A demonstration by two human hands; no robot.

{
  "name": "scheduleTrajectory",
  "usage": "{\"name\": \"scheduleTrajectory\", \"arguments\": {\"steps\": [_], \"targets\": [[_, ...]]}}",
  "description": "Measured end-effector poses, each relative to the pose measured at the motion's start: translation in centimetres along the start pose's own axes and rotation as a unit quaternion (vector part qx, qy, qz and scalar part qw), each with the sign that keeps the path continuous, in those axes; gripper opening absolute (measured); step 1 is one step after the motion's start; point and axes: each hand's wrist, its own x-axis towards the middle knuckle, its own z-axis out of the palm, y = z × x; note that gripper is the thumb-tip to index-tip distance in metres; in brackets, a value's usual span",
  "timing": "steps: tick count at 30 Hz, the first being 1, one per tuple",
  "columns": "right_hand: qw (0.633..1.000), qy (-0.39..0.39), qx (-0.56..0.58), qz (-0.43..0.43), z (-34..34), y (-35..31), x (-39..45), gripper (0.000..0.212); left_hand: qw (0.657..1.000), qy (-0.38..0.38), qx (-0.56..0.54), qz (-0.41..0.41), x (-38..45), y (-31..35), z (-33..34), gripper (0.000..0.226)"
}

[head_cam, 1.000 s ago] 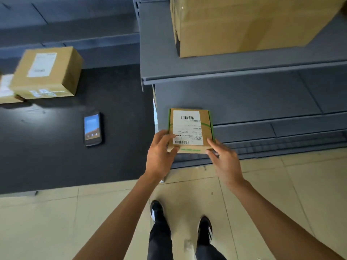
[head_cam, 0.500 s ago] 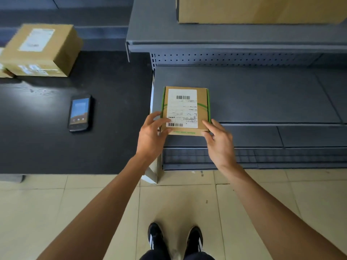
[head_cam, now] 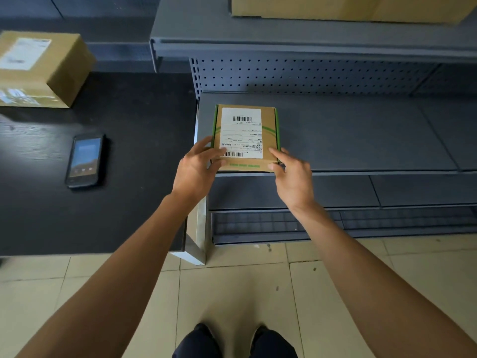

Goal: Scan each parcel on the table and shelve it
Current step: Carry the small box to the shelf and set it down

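A small flat cardboard parcel (head_cam: 245,136) with green trim and a white barcode label lies at the left front of the grey middle shelf (head_cam: 361,135). My left hand (head_cam: 197,167) holds its near left corner, thumb on the label. My right hand (head_cam: 293,174) grips its near right corner. A black handheld scanner (head_cam: 85,160) lies screen up on the black table (head_cam: 129,202) to the left. A larger brown parcel (head_cam: 41,69) with a white label sits at the table's far left.
Above, an upper shelf (head_cam: 284,37) carries a big cardboard box (head_cam: 348,9). A perforated back panel (head_cam: 309,76) closes the shelf behind. A lower shelf and a grille sit below, over a tiled floor. My shoes show at the bottom.
Both hands have carried the small parcel forward from in front of the shelf onto the middle shelf. The view has tipped down, and the scanner and brown parcel have not moved.
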Motion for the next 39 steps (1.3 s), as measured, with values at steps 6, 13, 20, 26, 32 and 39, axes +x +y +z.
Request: {"name": "scheduleTrajectory", "arguments": {"steps": [6, 13, 20, 26, 32, 39], "targets": [[1.000, -0.007, 0.000, 0.006, 0.3, 0.0, 0.8, 0.041, 0.997, -0.016, 0.073, 0.030, 0.6, -0.4, -0.3, 0.027], [0.998, -0.048, -0.038, 0.030, -0.2, -1.0, 1.4, 0.047, 0.980, -0.093, 0.171, 0.049, 1.1, -0.3, -1.1, 0.050], [0.983, -0.135, -0.117, 0.043, -2.8, -2.4, -0.9, 0.059, 0.971, -0.108, 0.210, 0.025, -2.1, 1.4, -2.4, 0.058], [0.975, -0.174, -0.140, -0.023, -6.1, -5.2, -4.5, 0.053, 0.984, -0.087, 0.153, -0.031, -6.7, 3.8, -5.7, 0.049], [0.969, -0.212, -0.127, -0.018, -8.2, -9.7, -6.9, 0.053, 0.990, -0.050, 0.089, -0.097, -10.5, 7.7, -10.8, 0.049], [0.961, -0.256, -0.090, -0.058, -7.7, -17.6, -9.1, 0.051, 0.983, -0.008, 0.057, -0.172, -15.9, 8.0, -17.7, 0.051]]}}
